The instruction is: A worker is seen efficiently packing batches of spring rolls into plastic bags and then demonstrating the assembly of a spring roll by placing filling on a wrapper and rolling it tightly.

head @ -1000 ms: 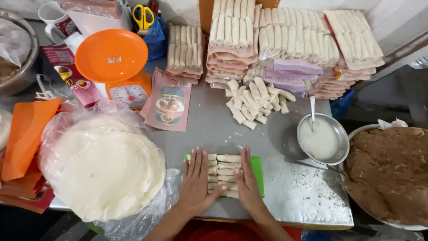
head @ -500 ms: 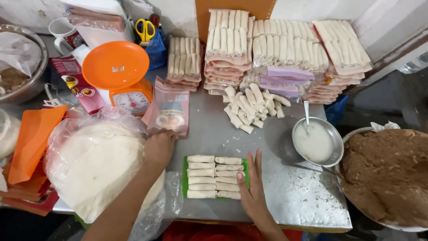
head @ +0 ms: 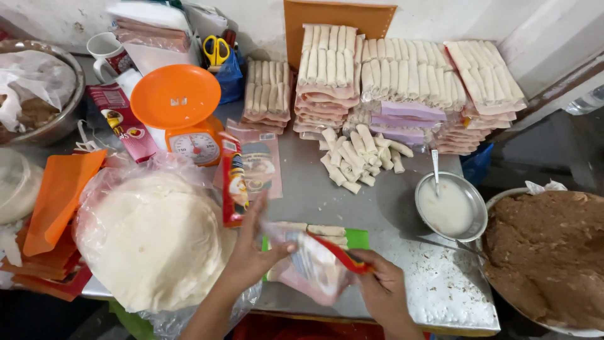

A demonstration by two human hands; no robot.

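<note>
While both hands grip a printed plastic pouch (head: 313, 267) above the green tray of rolls (head: 327, 234), the left hand (head: 255, 252) pinches its left edge and the right hand (head: 380, 286) its red-trimmed right edge, its length running across the bench (head: 314, 189).

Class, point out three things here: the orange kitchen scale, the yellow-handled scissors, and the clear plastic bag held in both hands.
Orange kitchen scale (head: 171, 96), head view, its round pan.
Yellow-handled scissors (head: 216, 49), head view, the handles.
Clear plastic bag (head: 313, 267), head view, its middle.
</note>
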